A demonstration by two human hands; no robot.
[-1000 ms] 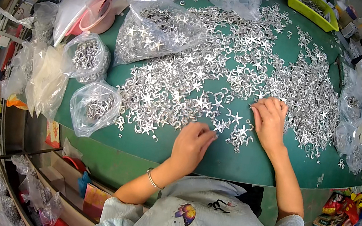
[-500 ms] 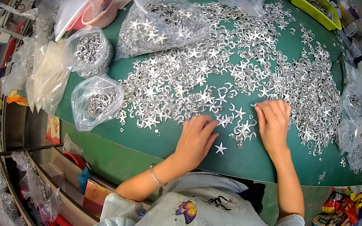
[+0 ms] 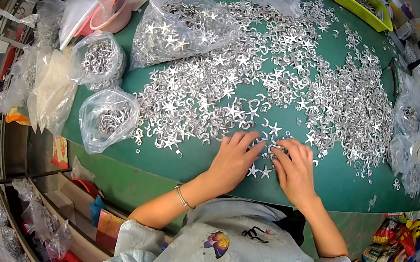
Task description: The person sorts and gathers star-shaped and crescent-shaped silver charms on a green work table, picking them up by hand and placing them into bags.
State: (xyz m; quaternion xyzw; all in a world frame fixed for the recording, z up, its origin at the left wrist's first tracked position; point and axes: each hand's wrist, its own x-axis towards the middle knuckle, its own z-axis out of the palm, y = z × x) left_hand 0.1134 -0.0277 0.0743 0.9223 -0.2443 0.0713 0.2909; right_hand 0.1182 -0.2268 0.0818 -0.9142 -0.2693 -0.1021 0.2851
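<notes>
While the left hand (image 3: 234,157) and right hand (image 3: 297,169) seemingly sort starfish charms (image 3: 266,172) at six o'clock, both grips unclear, the next pick calls for precision.

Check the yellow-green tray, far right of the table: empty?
Not empty: small grey pieces show inside the yellow-green tray. Can't tell how full.

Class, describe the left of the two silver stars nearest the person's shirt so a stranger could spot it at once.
On the green table, find the left hand and right hand nearly meeting near its front edge. Below their gap in the picture lie two silver stars, side by side. Yours is the left star, nearer the left hand.
</notes>
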